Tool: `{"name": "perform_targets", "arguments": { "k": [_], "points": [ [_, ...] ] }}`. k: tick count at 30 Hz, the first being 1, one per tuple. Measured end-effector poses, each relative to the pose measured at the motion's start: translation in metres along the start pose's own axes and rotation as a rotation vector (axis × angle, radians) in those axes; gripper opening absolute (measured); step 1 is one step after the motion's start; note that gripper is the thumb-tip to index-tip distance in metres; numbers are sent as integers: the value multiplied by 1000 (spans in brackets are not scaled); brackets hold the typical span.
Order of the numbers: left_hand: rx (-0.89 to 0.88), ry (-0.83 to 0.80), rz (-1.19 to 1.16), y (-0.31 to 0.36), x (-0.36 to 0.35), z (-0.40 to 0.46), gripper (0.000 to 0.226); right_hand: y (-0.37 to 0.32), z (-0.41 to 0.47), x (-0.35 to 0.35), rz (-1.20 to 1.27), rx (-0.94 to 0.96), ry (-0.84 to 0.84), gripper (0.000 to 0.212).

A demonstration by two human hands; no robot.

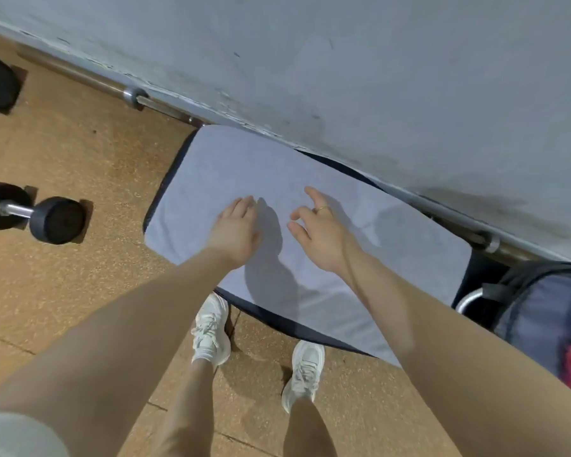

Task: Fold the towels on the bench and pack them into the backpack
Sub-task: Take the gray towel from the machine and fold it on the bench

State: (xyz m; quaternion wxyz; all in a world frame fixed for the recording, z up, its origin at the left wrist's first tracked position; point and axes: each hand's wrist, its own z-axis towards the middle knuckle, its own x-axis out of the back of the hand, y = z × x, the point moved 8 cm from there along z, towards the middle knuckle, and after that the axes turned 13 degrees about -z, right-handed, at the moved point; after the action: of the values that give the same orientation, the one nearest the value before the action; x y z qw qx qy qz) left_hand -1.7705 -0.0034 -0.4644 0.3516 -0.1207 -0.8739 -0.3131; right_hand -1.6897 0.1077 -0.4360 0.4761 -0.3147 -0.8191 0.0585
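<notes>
Fingers straight and relaxed, the left hand (236, 230) and the right hand (317, 232) lie side by side over the pale towel (393, 232), grasping nothing. The towel lies spread flat along the dark bench (485, 272). The backpack (548, 311) sits at four o'clock from the hands, a dumbbell (30, 214) at nine o'clock.

The scene is lit softly and rather dimly, with a warm cast on the floor (63, 153). Dark shadows of both hands are thrown onto the towel (393, 232), toward 3 o'clock of each hand, so light is received from the left. The whole frame is slightly soft. Straight lines are bent toward the edges, and the forearms are stretched at 6 o'clock.
</notes>
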Motion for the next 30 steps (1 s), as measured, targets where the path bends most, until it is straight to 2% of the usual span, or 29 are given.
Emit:
{"name": "perform_targets", "arguments": {
  "k": [4,6,8,10,15,18,20,23,26,27,30],
  "points": [
    [232,144,-127,-104,66,-5,48,-81,65,-2,-42,56,-14,25],
    [362,198,-266,-154,82,-10,44,-116,104,-10,-122,134,42,23],
    [387,184,-351,-190,83,-11,43,-145,142,-22,-284,175,74,18],
    [400,129,-384,-217,74,-10,43,-167,172,-37,-371,232,15,28],
    [448,-26,-574,-241,42,-5,45,-176,210,-43,-650,242,92,40],
    [437,28,-601,-243,48,-3,54,-184,217,-35,-874,353,215,34],
    [439,38,-649,-243,50,-6,59,-187,216,-29,-1025,391,219,22],
    [494,78,-753,-238,53,-15,62,-181,213,-17,-1128,371,154,30],
    [455,2,-552,-222,53,-20,58,-164,210,-3,-1207,217,-7,22],
    [411,-16,-443,-215,53,-20,53,-160,209,1,-1226,202,4,20],
    [255,19,-244,-191,57,-14,36,-154,198,1,-1318,209,-42,30]
  ]
}}
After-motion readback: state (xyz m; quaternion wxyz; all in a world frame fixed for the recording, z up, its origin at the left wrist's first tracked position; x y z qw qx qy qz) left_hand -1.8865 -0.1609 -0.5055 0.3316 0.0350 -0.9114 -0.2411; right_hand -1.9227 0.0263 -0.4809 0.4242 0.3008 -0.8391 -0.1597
